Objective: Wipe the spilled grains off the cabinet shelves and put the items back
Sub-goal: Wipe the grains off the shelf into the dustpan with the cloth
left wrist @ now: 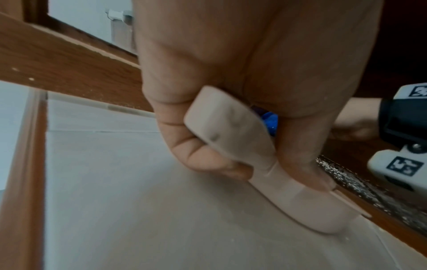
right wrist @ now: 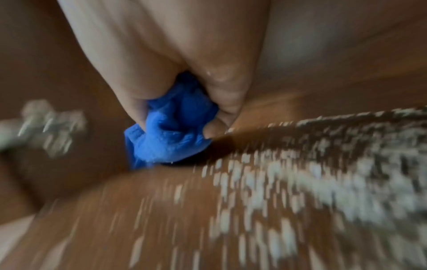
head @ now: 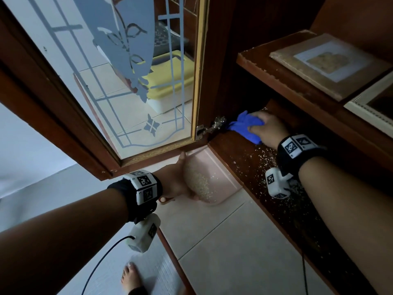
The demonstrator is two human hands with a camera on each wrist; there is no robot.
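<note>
My right hand (head: 265, 128) grips a bunched blue cloth (head: 244, 125) on the dark bottom shelf (head: 229, 145), near its left back corner by the door hinge. The right wrist view is blurred and shows the blue cloth (right wrist: 171, 140) squeezed between thumb and fingers. White spilled grains (head: 263, 162) lie scattered on the shelf under my right wrist; the same grains (right wrist: 312, 182) spread to the cloth's right. My left hand (head: 178, 182) grips the handle (left wrist: 233, 131) of a pink dustpan (head: 214, 173) held at the shelf's front edge, with a heap of grains (head: 196, 182) in it.
The glass cabinet door (head: 127, 81) stands open to the left. On the upper shelf (head: 276, 77) lie a wooden picture frame (head: 327, 62) and a white frame (head: 374, 107). A yellow-lidded bin (head: 168, 81) shows through the glass. My bare foot (head: 130, 277) is on the tiled floor (head: 234, 252).
</note>
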